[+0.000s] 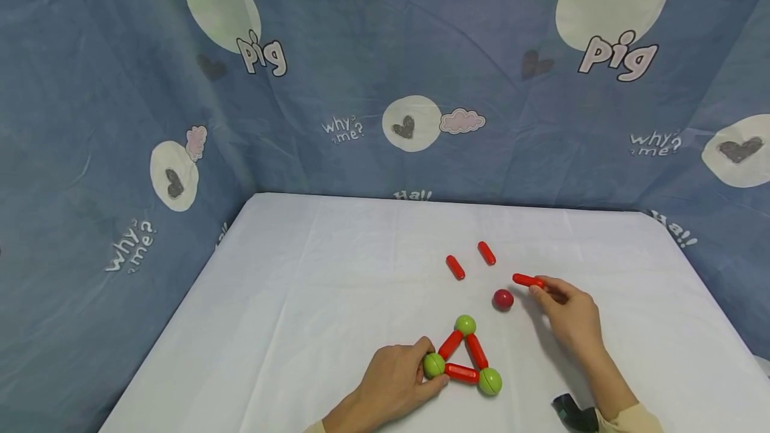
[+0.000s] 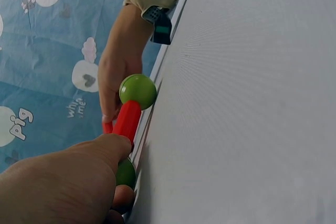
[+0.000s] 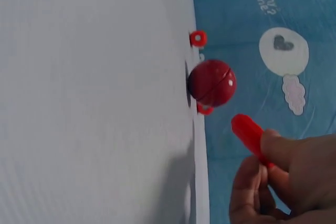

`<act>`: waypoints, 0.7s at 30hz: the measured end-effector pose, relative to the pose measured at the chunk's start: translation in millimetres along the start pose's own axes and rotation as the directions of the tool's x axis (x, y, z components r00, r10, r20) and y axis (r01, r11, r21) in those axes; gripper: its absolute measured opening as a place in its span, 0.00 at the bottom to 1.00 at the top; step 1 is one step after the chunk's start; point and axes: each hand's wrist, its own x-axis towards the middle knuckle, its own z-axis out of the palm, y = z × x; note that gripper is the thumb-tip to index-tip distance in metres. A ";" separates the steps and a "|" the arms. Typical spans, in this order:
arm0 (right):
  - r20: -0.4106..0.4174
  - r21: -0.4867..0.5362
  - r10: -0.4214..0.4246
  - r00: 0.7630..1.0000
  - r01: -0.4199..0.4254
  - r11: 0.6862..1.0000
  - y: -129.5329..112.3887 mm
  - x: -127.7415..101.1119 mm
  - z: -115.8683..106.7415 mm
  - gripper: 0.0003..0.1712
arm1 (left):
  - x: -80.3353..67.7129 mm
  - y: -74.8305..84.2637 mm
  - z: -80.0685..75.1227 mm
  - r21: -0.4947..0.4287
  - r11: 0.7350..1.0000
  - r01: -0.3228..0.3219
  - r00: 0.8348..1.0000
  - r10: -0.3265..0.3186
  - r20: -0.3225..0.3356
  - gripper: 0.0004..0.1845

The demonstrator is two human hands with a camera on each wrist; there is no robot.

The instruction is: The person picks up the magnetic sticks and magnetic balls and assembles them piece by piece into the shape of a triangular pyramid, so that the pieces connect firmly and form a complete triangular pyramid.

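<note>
A flat triangle of three red rods and three green balls lies on the white table. My left hand holds it at the left corner, fingers and thumb around the green ball there. In the left wrist view the thumb lies along a red rod. Above the table, my right hand pinches a single red rod between thumb and fingers, its free end pointing left. Just below that end sits a dark red ball, also large in the right wrist view.
Two loose red rods, one on the left and one on the right, lie farther back on the white tabletop. A blue printed cloth hangs behind the table. A dark wrist strap is at the right sleeve.
</note>
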 end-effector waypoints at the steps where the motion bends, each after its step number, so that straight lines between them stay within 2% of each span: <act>1: 0.005 0.020 0.015 1.000 -0.016 1.000 -0.1 0.1 -1.0 0.26 | 0.0 0.0 -0.2 -0.002 1.000 0.001 1.000 -0.001 0.002 0.17; 6: 0.024 0.095 0.053 0.998 -0.055 0.994 -0.6 0.7 -6.0 0.30 | -0.1 0.5 -0.9 -0.010 1.000 0.006 1.000 -0.006 0.010 0.17; 15: 0.050 0.143 0.024 0.998 -0.030 0.989 -0.7 0.3 -9.5 0.33 | -0.3 -0.7 0.8 0.015 1.000 -0.027 0.999 0.028 -0.021 0.17; 18: 0.046 0.228 0.002 0.999 -0.012 0.974 -0.3 0.6 -9.2 0.31 | -0.2 -1.0 0.8 0.016 0.999 -0.030 0.999 0.031 -0.023 0.17; 21: 0.038 0.343 -0.001 0.999 -0.012 0.939 -0.8 1.4 -7.7 0.30 | -0.2 -1.1 0.5 0.012 1.000 -0.029 0.999 0.029 -0.021 0.17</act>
